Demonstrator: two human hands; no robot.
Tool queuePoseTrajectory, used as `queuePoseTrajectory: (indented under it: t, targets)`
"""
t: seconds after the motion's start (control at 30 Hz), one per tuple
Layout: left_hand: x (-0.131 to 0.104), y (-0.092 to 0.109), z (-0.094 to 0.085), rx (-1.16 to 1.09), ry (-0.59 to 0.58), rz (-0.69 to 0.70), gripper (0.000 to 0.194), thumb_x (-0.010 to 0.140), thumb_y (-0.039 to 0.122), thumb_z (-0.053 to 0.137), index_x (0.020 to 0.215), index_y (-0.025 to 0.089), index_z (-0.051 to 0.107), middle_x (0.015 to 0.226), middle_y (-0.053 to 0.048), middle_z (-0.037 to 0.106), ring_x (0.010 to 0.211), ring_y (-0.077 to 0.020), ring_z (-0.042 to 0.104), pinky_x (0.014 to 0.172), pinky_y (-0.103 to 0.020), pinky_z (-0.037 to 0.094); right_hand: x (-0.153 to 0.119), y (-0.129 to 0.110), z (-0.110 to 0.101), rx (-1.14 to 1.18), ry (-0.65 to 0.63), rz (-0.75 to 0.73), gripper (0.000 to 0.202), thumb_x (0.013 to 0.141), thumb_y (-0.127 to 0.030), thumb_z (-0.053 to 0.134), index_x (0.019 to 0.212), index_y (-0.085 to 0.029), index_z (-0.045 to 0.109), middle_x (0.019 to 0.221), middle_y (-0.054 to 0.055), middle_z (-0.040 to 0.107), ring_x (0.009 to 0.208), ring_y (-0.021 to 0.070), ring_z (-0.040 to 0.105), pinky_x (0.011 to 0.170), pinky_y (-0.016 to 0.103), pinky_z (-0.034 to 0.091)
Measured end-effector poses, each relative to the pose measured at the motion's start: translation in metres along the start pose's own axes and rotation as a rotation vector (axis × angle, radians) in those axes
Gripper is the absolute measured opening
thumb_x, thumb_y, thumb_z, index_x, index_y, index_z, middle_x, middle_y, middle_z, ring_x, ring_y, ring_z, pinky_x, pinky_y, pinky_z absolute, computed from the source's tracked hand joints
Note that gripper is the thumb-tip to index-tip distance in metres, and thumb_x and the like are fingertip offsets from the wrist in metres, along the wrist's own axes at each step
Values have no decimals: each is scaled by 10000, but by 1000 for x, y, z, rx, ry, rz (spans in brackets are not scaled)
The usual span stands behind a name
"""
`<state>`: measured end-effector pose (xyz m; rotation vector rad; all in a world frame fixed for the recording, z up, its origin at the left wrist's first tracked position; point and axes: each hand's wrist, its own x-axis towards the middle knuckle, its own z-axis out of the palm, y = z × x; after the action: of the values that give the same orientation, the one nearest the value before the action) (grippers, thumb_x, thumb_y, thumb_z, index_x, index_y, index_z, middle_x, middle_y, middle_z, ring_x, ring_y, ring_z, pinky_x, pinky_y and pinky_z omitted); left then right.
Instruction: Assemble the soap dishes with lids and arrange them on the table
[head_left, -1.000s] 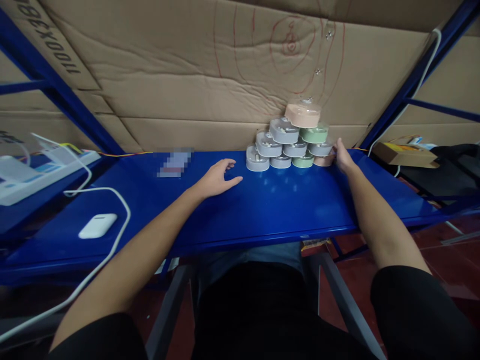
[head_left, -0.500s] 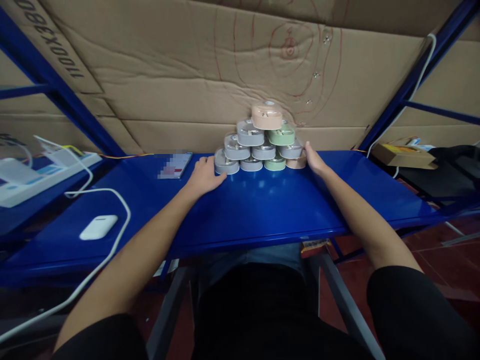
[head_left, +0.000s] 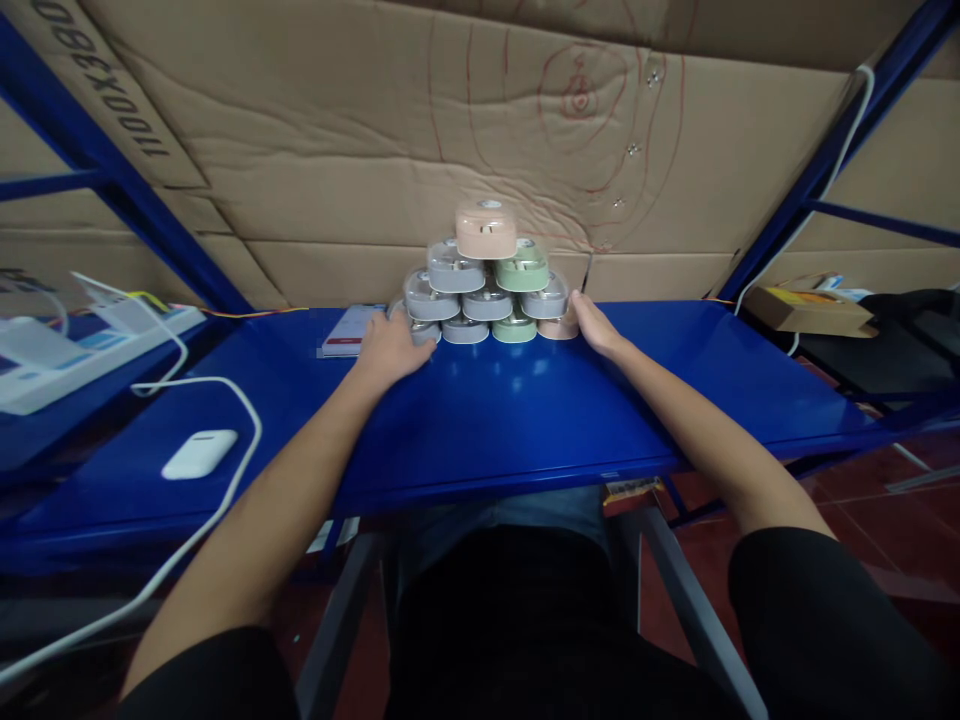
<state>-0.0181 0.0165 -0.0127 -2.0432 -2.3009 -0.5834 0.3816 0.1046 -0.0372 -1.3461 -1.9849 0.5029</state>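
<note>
A pyramid of small oval boxes with clear lids stands on the blue tabletop [head_left: 480,420], its bottom row between my hands. At its left end my left hand [head_left: 394,352] is wrapped round a grey box [head_left: 426,333], thumb in front and fingers partly hidden. My right hand [head_left: 596,325] rests with straight fingers along the side of a peach box [head_left: 559,329] at the right end. Next to that sits a green box [head_left: 514,328], then another grey box [head_left: 465,329]. Higher up are more grey boxes, a second green box [head_left: 523,268] and a peach box [head_left: 487,232] on top.
A phone [head_left: 349,332] lies just left of my left hand. Further left are a white earbud case [head_left: 199,454], a white cable [head_left: 244,410] and a power strip [head_left: 97,352]. A cardboard wall [head_left: 337,200] rises close behind the pyramid. An open carton [head_left: 810,312] is at the right.
The whole pyramid has slid left along the tabletop, still stacked. Both my hands have moved left with it, and the left one now partly covers the phone.
</note>
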Motion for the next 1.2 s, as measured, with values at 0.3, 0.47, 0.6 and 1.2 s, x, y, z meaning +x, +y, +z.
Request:
queuePoseTrajectory:
  t: [0.3,0.47,0.6,1.2]
  targets:
    - [-4,1,2,19,79,21,675,952,501,730,1480,90,642,1512,-349,658,1465,-597,602,1251,-722,500,0,-31,-3,-194,396,-39,897,1107,-880,366,1658,-203,570,1696,278,617,1654,480,529,1395,736,391]
    - [-10,9,-3,-68,244,90,546,904,360,722,1390,117,673,1408,-312,683,1439,-586,588,1213,-739,520,28,-121,9,-417,488,-252,841,1138,-840,437,1705,-223,510,1741,253,539,1659,497,482,1367,765,380]
    - [-12,15,-11,-148,293,135,392,900,227,687,1285,156,692,1350,-252,679,1391,-494,641,1254,-637,526,46,-205,28,-543,425,-157,971,1066,-782,670,1755,-137,444,1811,304,445,1615,543,512,1310,745,438]
    - [-17,24,-8,-583,425,374,145,938,350,676,1038,246,687,1027,-66,810,901,-254,741,927,-431,670,-2,-182,6,-205,358,-413,844,1062,-709,663,1765,-302,437,1800,167,521,1739,509,393,1433,719,370]
